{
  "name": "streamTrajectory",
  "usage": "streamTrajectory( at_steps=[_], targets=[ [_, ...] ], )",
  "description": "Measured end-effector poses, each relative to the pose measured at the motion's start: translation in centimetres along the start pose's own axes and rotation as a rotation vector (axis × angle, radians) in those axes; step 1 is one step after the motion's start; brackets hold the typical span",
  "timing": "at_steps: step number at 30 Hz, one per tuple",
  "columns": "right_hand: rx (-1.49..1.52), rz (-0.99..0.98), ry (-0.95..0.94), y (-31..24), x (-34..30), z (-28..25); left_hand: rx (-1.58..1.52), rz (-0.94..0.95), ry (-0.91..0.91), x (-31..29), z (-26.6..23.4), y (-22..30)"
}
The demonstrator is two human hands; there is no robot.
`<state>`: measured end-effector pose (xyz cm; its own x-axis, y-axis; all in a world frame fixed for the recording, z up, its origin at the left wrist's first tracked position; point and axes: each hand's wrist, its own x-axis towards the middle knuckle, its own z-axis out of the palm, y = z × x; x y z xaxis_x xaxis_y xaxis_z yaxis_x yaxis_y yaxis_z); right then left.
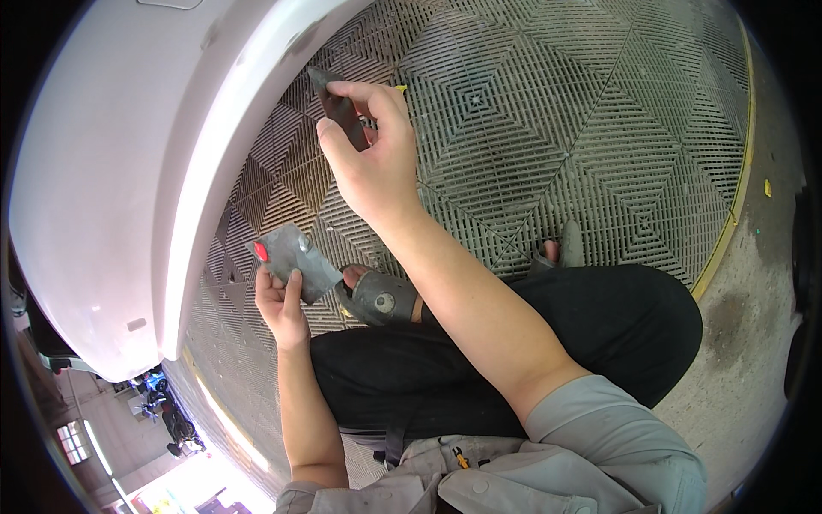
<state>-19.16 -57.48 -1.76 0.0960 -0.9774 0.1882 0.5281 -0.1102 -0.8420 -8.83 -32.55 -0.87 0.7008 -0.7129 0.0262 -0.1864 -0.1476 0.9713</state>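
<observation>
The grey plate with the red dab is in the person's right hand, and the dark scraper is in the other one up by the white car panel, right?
Not quite. The head view shows the grey plate with the red dab in the left hand. The right hand holds the dark scraper up by the white car panel.

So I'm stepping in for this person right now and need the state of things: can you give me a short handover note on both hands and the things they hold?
Left hand: low beside the knee, holding a flat grey plate with a small red blob of paste on it.
Right hand: raised, pinching a dark spreader blade close to the white curved car panel.
Position: crouched on the grey grid floor tiles, sandals on.
Done: paste sits on the plate; whether the blade is loaded I cannot tell.
Left: no red paste is visible on the panel yet.
</observation>
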Motion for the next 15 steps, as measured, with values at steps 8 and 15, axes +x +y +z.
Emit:
streamTrajectory(
  at_steps=[8,15],
  targets=[
    [0.018,0.023,-0.002,0.02,-0.09,0.12,0.006,-0.001,0.015,0.03,0.1,0.02],
    [0.022,0.04,-0.012,-0.14,-0.1,-0.03,-0.014,-0.003,0.012,0.08,-0.03,-0.21]
  ],
)
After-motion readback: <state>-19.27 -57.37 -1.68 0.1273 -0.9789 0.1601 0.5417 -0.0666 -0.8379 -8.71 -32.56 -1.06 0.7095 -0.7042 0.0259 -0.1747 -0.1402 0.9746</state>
